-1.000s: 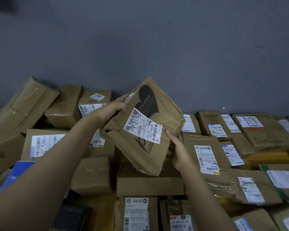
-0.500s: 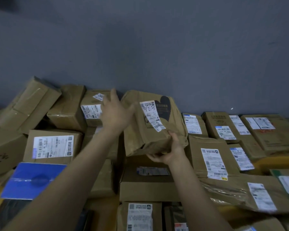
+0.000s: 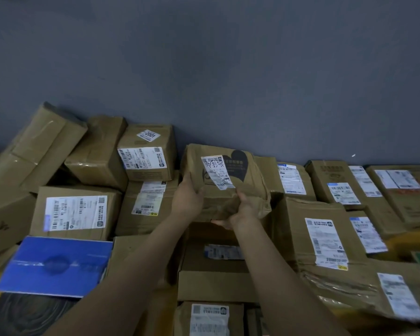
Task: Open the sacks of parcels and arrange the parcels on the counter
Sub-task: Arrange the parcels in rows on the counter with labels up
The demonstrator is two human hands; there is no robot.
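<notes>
The brown paper parcel (image 3: 250, 187) is gripped low down: the left hand (image 3: 188, 197) is curled round the corner nearer the box marked 2001 (image 3: 147, 154), and crumpled paper is pinched by the right hand (image 3: 243, 209) beyond. Placement just right of that box is judged under way; seating and release are called for next. A black heart (image 3: 239, 163) is printed; the scrawl on its label (image 3: 217, 172) cannot be read.

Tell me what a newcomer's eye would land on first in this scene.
First comes the crumpled brown paper parcel with a black heart print, in the centre against the grey wall. The left hand grips its left side and the right hand its lower edge. Next is the blue flat parcel at lower left, the one colour break among the brown cardboard boxes with white labels.
</notes>
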